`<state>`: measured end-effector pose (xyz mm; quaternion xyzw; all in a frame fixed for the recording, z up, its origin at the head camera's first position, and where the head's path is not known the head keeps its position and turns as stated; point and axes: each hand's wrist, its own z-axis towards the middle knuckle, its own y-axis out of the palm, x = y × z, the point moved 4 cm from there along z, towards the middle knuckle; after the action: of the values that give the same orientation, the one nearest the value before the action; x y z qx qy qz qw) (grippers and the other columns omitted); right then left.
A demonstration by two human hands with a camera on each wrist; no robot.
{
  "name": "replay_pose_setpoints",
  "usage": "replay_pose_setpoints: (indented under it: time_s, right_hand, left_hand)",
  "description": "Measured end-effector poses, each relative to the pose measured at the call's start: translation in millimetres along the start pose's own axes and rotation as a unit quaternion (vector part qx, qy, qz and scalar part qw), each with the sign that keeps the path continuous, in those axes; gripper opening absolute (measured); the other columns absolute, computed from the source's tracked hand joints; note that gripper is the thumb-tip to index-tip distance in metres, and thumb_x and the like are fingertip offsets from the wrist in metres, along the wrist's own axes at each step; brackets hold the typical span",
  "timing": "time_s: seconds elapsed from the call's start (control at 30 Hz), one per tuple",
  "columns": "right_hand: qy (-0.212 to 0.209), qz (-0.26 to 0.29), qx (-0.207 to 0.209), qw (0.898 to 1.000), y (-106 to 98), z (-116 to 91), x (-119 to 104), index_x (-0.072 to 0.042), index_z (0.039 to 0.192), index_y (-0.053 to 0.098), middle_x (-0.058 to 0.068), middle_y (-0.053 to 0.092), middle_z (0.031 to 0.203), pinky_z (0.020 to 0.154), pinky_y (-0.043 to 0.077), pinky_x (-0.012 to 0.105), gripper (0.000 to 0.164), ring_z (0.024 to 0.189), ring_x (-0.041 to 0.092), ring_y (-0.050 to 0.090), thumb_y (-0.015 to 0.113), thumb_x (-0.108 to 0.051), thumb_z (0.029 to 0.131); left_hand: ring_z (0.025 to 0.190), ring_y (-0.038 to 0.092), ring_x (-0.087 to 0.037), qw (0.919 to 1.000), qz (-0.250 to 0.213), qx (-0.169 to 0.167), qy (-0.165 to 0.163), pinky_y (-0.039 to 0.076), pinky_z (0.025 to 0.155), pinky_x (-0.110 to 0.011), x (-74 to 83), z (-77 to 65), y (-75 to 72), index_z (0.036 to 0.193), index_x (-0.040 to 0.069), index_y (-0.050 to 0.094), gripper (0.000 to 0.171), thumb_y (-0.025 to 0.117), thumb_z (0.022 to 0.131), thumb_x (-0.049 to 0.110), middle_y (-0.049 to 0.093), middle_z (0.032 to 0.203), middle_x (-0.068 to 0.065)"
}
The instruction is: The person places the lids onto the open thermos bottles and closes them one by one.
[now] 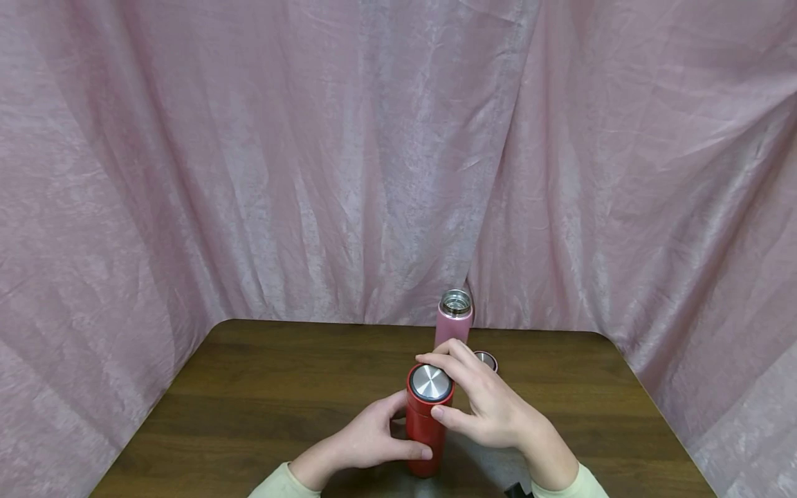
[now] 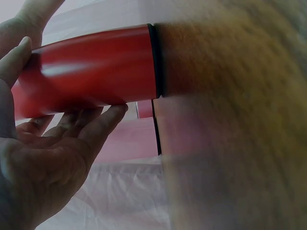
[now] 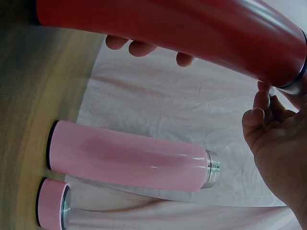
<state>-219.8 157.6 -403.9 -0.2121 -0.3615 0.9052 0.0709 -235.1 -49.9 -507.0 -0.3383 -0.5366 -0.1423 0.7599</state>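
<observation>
Velvety curtain (image 1: 311,173) behind glossy, cylindrical red bottle (image 1: 425,431)

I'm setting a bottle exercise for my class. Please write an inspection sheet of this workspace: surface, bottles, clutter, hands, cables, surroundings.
Surface: brown, wood-patterned table.
Bottles: red bottle upright, silver-topped lid on; pink bottle upright, uncapped; pink lid on the table beside it.
Clutter: black object by the right wrist, cut off by the frame; cannot identify.
Hands: left hand grips the red bottle's body; right hand grips its top.
Cables: nothing seen.
Surroundings: pink curtain behind.
</observation>
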Motion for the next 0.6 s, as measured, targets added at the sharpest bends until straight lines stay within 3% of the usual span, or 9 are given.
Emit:
replay_pose_setpoints:
  time_s: [0.6]
  right_hand:
    - [0.026,-0.031,0.011,0.999,-0.4,2.3,-0.4,-0.015,0.145,0.064,-0.01,0.061,0.128,0.095,0.054,0.029,0.056,0.113,0.008,0.063,0.084,-0.029,0.095]
  left_hand:
    - [0.124,0.07,-0.013,1.0,0.003,0.001,0.002,0.06,0.104,-0.032,0.5,0.2,-0.3,0.143,0.032,0.066,0.059,0.095,0.091,0.027,0.073,0.133,0.009]
